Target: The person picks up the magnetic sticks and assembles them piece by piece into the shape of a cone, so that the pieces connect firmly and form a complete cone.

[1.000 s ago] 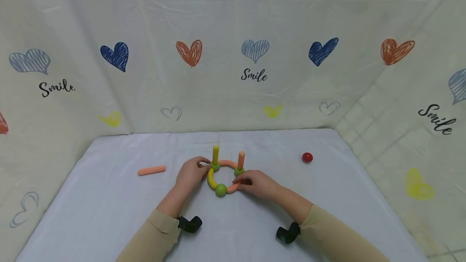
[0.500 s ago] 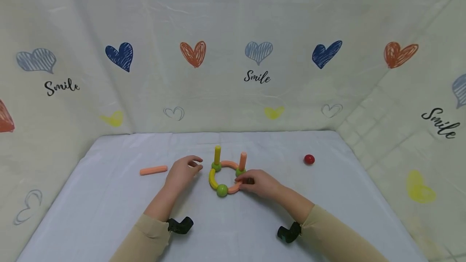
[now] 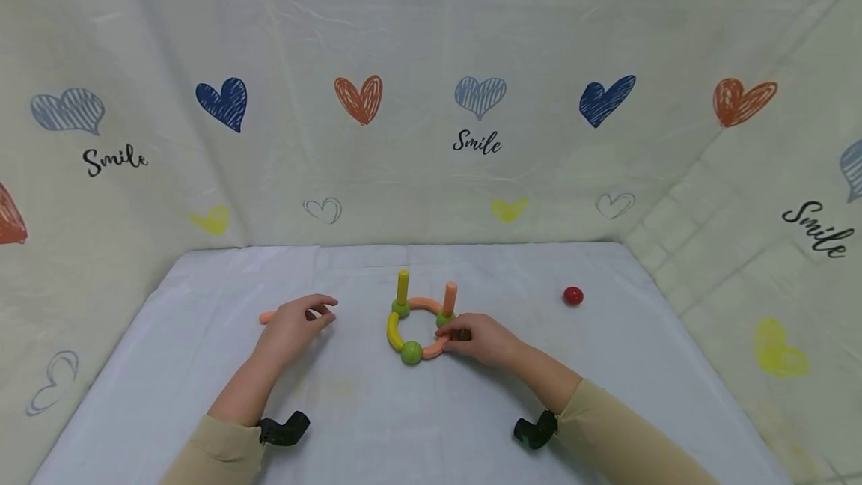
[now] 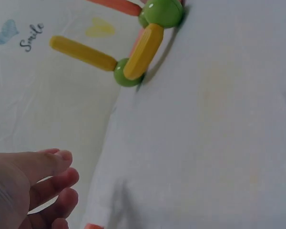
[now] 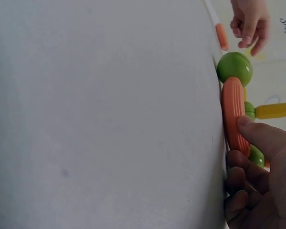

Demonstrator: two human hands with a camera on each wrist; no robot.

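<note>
On the table a ring is built of curved rods and green balls. My right hand [image 3: 485, 339] pinches its front-right curved orange rod [image 5: 232, 112] between thumb and fingers. That rod meets a green ball [image 3: 411, 352] at the front. A curved yellow rod [image 3: 393, 331] forms the ring's left side. From the back balls rise a straight yellow rod [image 3: 402, 287] and a straight orange rod [image 3: 450, 298]. My left hand [image 3: 289, 331], fingers loosely bent and holding nothing, is over a loose straight orange rod [image 3: 266, 317], hiding most of it.
A red ball [image 3: 573, 296] lies on the white-covered table [image 3: 377, 425] at the right back. Behind the table hangs a pale cloth [image 3: 417, 163] printed with hearts. Black devices [image 3: 284, 429] are strapped at both wrists.
My left hand has let go of the ring's back-left green ball area and moved left to the loose orange rod. My right hand stays at the ring.
</note>
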